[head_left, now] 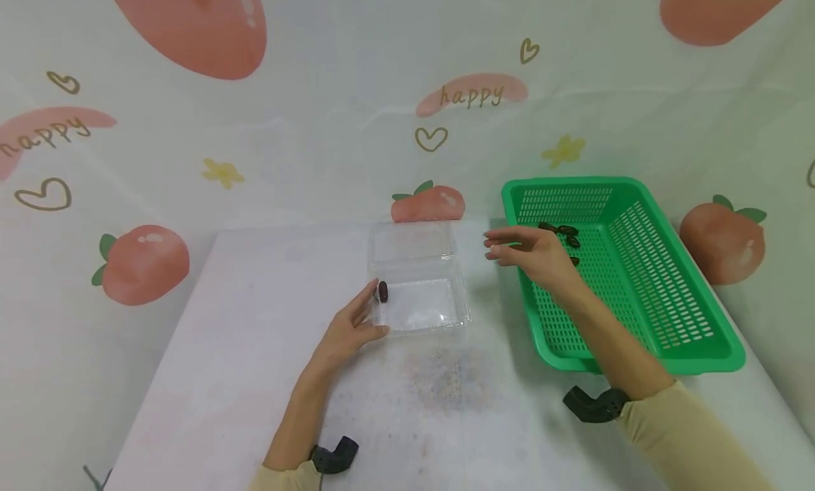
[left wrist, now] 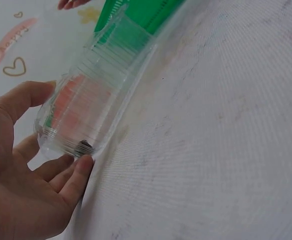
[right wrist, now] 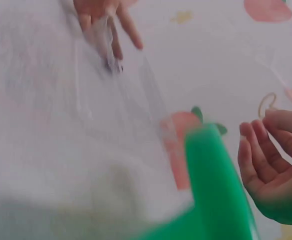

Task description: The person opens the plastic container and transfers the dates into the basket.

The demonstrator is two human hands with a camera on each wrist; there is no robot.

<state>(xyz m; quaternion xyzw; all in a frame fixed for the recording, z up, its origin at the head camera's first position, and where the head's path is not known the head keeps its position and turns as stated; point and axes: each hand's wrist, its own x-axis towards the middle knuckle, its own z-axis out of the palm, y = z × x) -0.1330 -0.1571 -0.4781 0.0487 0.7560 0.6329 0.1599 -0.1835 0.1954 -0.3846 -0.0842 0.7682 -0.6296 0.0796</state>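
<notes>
In the head view a clear plastic clamshell box (head_left: 423, 303) lies with its lid (head_left: 412, 242) folded back. One dark brown, oblong, date-like fruit (head_left: 383, 291) is at the box's left end, inside. My left hand (head_left: 347, 335) holds that end, fingers along the side wall and thumb at the near corner. Seen from the left wrist, thumb and fingers span the end of the box (left wrist: 81, 110). My right hand (head_left: 535, 254) is raised over the left rim of the green basket (head_left: 637, 293), fingers extended with nothing visible in them. Several similar dark fruits (head_left: 567, 230) lie in the basket.
The basket stands at the right of the white table (head_left: 255, 321), to the right of the box. Behind the table hangs a white cloth (head_left: 318, 123) printed with fruit, hearts and lettering. Stains mark the table's surface in front of the box.
</notes>
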